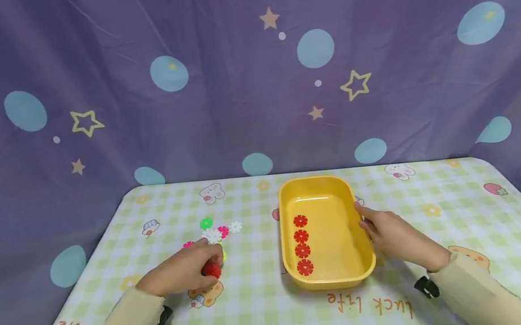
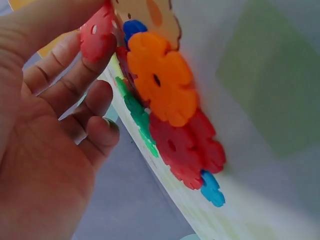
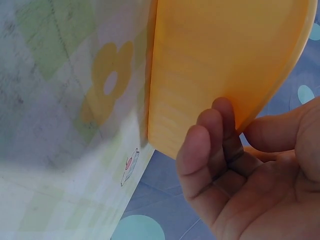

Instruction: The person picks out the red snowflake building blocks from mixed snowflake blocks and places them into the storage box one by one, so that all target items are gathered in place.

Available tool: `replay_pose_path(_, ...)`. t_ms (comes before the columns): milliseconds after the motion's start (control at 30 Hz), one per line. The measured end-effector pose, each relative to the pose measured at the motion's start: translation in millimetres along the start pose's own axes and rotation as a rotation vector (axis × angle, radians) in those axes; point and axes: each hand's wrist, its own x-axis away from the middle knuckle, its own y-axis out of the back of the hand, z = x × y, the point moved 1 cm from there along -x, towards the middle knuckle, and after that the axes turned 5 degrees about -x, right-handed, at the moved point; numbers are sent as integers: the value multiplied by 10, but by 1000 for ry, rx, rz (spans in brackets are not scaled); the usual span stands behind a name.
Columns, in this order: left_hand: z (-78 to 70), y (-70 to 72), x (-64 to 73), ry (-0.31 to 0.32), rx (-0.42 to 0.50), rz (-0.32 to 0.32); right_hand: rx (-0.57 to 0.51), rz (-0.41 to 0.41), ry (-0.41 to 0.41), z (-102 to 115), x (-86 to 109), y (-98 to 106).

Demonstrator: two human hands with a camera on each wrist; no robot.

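Observation:
My left hand is over a loose heap of plastic snowflake discs and pinches a red snowflake disc between thumb and fingers. Beside that hand, the left wrist view shows an orange disc, red discs, a green disc and a blue disc. On the right, my right hand grips the side of a yellow tray, thumb at the rim and fingers against the outer wall. Several red discs lie in a column along the tray's left side.
Beyond my left hand lie a green disc, white discs and a pink disc. A green-checked cloth with printed figures covers the table. Behind it hangs a purple curtain.

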Motion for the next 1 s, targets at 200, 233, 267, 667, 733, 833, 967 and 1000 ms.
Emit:
replay_pose_path(200,-5,0,-4,0,-17,-2,13,-22,27,-9,4,-18)
replay_pose_path(233,-1,2,-3,-4,-15,0,17,-27,35,-11,5,-22)
replay_pose_path(267,0,6,1,-7,-10,4,22,-33,43,-11,5,-24)
replay_pose_path(667,-28,62,13,-43,18,95,25,-39,45,-2,1,0)
replay_pose_path(733,-35,64,10,-54,10,98,26,-39,44,-4,1,0)
replay_pose_path(833,-41,67,15,-61,-3,87,27,-36,41,-6,3,-3)
replay_pose_path(967,-31,66,-1,-104,-78,22,22,-36,39,-15,6,-18)
replay_pose_path(1000,-29,69,-12,-118,-100,1,20,-37,40,-19,5,-23)
